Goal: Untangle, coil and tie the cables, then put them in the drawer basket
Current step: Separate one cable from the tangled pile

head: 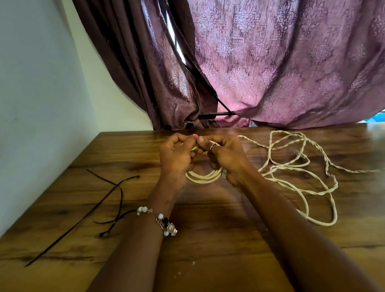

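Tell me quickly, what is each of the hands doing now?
Left hand: closed, holding the cable coil.
Right hand: closed, holding the same coil.

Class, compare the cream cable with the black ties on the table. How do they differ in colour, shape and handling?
The cream cable is pale and twisted; the black ties are dark, thin and nearly straight. The left hand and right hand grip the cable's coiled end; nothing touches the ties. The cable sprawls in loose loops rightward; the ties lie crossed leftward. Both rest on the wooden table.
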Tool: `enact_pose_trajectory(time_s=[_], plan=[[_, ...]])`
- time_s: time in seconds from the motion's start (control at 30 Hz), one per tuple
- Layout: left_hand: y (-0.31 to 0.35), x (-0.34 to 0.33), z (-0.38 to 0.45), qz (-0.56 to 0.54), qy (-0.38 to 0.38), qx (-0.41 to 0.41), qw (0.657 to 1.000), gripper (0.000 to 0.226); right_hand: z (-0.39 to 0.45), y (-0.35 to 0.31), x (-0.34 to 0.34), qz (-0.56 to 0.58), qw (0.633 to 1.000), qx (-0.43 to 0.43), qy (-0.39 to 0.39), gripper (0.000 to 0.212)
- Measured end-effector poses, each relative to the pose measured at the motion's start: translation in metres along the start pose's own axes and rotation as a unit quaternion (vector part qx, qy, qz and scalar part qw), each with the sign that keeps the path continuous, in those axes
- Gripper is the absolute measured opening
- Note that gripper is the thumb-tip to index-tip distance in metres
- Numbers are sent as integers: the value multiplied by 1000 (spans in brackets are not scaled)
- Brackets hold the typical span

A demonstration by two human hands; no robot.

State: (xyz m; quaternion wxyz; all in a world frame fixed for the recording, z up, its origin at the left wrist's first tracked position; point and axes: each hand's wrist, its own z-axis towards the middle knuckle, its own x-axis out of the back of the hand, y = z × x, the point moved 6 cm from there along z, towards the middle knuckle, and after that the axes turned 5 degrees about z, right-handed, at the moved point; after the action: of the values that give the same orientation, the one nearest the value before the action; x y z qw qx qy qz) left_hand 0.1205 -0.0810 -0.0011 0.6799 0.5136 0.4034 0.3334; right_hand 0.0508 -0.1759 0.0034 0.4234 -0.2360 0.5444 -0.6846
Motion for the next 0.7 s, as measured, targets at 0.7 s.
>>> enact_pose_trajectory(time_s=[0.7], plan=[[8,15,-47,-104,29,33,994,21,-49,-21,-9,70,997,-6,24,20]])
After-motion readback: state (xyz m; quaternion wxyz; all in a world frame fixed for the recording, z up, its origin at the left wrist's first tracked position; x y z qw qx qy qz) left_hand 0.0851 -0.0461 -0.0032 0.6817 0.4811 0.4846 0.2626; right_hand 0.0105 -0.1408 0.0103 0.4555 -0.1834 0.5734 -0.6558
